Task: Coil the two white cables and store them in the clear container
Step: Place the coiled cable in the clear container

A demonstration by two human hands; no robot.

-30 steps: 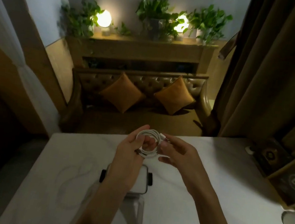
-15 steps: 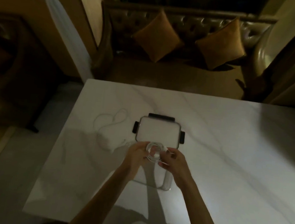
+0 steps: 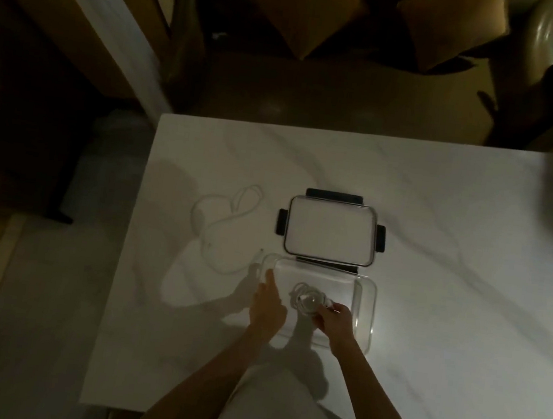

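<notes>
A coiled white cable (image 3: pixel 307 299) sits inside the clear container (image 3: pixel 365 309) near the table's front. My right hand (image 3: pixel 336 321) pinches the coil's right side over the container. My left hand (image 3: pixel 268 303) rests at the container's left rim with the index finger pointing forward, holding nothing. A second white cable (image 3: pixel 224 219) lies loose and uncoiled on the table to the left. The container's lid (image 3: pixel 330 229), with black clips, lies flat just behind the container.
The white marble table (image 3: pixel 438 227) ends at a far edge with a dark sofa and two orange cushions (image 3: pixel 306 9) beyond. The floor drops off to the left of the table. My light clothing shows below the front edge.
The view tilted down from the sofa to the table. My hands lowered the coiled cable into the container, and my left hand let go of the coil and moved to the left rim.
</notes>
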